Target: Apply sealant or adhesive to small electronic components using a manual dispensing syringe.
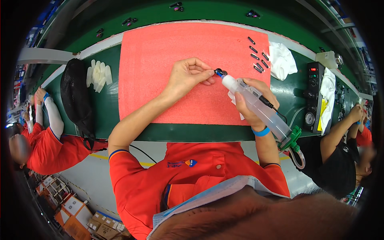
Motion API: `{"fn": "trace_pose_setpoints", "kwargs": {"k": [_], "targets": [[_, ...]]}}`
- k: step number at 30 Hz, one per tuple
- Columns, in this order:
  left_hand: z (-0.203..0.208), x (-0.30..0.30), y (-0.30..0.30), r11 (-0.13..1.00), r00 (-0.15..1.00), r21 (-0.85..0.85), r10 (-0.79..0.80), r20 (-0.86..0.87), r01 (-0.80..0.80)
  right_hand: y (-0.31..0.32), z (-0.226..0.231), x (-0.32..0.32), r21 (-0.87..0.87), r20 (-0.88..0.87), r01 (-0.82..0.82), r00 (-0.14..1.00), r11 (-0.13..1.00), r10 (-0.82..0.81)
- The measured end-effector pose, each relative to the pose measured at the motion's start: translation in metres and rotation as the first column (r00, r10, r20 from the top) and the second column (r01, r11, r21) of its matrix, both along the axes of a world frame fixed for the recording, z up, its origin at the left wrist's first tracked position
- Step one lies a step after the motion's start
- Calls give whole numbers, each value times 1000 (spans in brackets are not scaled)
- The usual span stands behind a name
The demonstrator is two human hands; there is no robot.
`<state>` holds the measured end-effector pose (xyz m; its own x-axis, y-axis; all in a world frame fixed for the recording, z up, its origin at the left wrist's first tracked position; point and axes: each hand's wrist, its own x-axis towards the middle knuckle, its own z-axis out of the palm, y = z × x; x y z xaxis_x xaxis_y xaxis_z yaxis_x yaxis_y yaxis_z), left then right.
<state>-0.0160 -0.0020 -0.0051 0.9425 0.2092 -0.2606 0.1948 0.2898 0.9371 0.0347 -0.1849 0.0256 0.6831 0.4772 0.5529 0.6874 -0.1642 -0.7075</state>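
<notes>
My left hand (188,76) pinches a small black part (220,71) between thumb and fingers, above the middle of the pink foam mat (160,48). What exact kind of part it is, I cannot make out. Wrapped in my right hand (258,100) is a large translucent dispensing syringe (266,114), tilted, with a green cap (291,138) and hose at its rear end. Its blue tip meets or almost meets the black part; contact is too small to tell. Several short black elongated pieces (254,56) lie at the mat's upper right.
Pale finger cots (99,75) and a black bag (76,96) lie left of the mat. A white cloth (282,61) and a black control box (314,90) with a gauge are on the right. Small dark parts (129,21) sit on the green strip beyond. Co-workers sit on both sides.
</notes>
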Motion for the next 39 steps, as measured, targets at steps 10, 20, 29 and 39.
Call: {"fn": "trace_pose_setpoints", "kwargs": {"k": [10,20,29,39], "targets": [[0,-1,2,1000,1000,8,-16,3,16,1,2,3,35,27,17,999,999,-18],[5,4,23,947,951,-106,-296,95,305,-18,-15,8,379,-7,-9,1000,926,13],[1,5,16,990,991,32,-137,-4,137,-11,-1,2,132,94,-93,992,987,81],[-3,4,14,989,989,36,-147,31,146,-2,3,1,13,146,-111,983,994,108]]}}
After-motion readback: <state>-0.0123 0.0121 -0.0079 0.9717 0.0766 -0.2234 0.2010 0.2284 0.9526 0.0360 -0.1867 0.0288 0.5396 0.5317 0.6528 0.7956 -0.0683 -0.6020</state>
